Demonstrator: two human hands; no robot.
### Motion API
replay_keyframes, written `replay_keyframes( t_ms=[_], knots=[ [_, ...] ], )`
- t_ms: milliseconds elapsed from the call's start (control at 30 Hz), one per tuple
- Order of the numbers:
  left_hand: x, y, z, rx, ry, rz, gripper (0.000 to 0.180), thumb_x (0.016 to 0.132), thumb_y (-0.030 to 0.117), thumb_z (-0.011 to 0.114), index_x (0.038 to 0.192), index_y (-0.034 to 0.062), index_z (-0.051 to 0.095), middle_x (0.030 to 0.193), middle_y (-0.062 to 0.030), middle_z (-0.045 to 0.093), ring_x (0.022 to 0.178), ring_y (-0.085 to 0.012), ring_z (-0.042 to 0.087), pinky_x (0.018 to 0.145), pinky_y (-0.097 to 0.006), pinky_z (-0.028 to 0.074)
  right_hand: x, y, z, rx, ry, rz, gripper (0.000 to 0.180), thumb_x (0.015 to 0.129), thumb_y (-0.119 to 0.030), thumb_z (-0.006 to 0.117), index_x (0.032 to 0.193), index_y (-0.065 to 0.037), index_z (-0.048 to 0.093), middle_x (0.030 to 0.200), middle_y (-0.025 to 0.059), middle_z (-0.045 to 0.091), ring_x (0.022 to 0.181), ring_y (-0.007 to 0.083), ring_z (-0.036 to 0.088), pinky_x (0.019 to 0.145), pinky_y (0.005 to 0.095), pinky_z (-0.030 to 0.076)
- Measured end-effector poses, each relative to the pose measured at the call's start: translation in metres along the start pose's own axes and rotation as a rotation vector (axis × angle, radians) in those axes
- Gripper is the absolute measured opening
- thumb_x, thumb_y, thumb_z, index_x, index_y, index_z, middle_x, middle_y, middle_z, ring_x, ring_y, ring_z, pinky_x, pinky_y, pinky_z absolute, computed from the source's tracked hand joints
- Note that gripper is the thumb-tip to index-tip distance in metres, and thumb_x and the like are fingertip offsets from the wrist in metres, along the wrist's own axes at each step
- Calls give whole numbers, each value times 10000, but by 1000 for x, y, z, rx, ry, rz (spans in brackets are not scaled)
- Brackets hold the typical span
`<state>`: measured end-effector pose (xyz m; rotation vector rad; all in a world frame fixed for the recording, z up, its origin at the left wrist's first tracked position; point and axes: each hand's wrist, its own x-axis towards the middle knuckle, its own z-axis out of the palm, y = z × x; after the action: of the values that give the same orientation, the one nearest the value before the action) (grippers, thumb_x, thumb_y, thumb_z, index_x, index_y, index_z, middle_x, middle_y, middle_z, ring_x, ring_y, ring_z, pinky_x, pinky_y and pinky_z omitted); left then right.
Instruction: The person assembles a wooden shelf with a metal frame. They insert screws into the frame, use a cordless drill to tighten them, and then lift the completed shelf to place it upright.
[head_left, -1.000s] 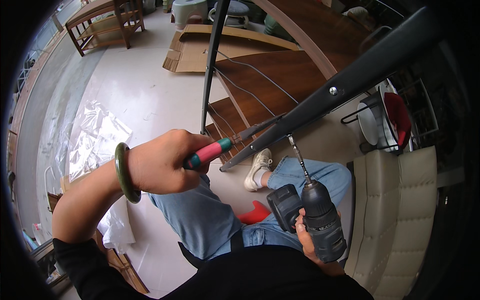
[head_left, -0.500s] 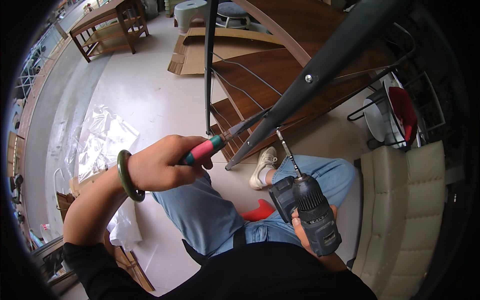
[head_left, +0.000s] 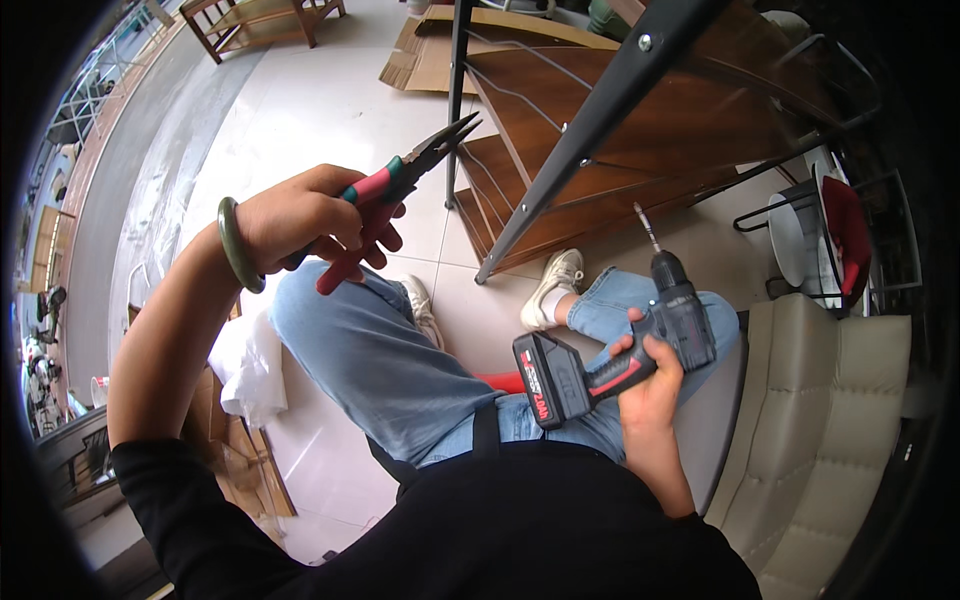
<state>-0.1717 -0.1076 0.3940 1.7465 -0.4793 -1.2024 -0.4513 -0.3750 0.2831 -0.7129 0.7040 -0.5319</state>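
My left hand (head_left: 310, 222) grips a pair of long-nose pliers (head_left: 385, 188) with red and green handles. The pliers' jaws are slightly parted and point up and right, apart from the shelf frame. In my right hand (head_left: 652, 385) is a black and red cordless drill (head_left: 680, 310), held by its grip over my right thigh, its bit pointing up at nothing. Ahead stands a shelf unit with a black metal leg (head_left: 580, 150) and brown wooden boards (head_left: 560, 190). A bolt (head_left: 645, 42) shows on the leg's upper part, and smaller screws sit lower down.
At the right are a beige padded seat (head_left: 800, 430) and stacked chairs with a red cushion (head_left: 845, 235). Flattened cardboard (head_left: 430, 55) lies behind the shelf. White plastic wrapping (head_left: 245, 365) lies by my left leg. A wooden table (head_left: 265, 18) stands far left.
The pliers have come away from the black leg, moving left and up, and their jaws have parted. The drill has drawn back to the right and turned, its battery now showing. The view has shifted.
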Motion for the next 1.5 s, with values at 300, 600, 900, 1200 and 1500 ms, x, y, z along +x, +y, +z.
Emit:
replay_keyframes(
  t_ms=[300, 600, 900, 1200, 1500],
  knots=[
    [33, -42, 17, -202, -22, -351, 437, 674, 37, 513, 1097, -69, 489, 1106, -237, 572, 973, -312, 622, 804, -452, 543, 38, 51, -27, 370, 133, 699, 390, 780, -172, 635, 1099, 14, 509, 999, 128, 579, 815, 242, 589, 779, 385, 511],
    [111, -110, 12, -133, -63, -483, 280, 743, 2, 472, 1010, -64, 529, 1018, -187, 618, 909, -283, 648, 743, -472, 559, 26, 69, -27, 325, 206, 830, 455, 804, -250, 639, 1154, 13, 515, 791, 64, 597, 733, 203, 588, 752, 341, 519],
    [188, -166, -5, 196, -236, -646, 355, 702, 13, 513, 1047, -65, 544, 1010, -180, 613, 923, -285, 636, 725, -515, 544, 53, 127, -39, 298, 279, 873, 424, 849, -323, 608, 1119, -3, 544, 711, 7, 564, 710, 158, 572, 721, 312, 524],
    [217, -208, -8, 264, -354, -629, 337, 684, 51, 551, 1014, -16, 565, 944, -140, 623, 886, -251, 627, 701, -498, 549, 54, 147, -32, 296, 200, 960, 397, 869, -392, 565, 1111, -78, 563, 656, -64, 524, 655, 92, 569, 698, 301, 539],
    [233, -211, -1, 366, -376, -472, 367, 640, 43, 538, 1003, 1, 578, 909, -134, 621, 835, -257, 631, 629, -485, 559, 56, 146, -34, 341, 218, 990, 396, 850, -387, 587, 1121, -98, 573, 645, -68, 524, 655, 108, 579, 702, 328, 544]
  ],
)
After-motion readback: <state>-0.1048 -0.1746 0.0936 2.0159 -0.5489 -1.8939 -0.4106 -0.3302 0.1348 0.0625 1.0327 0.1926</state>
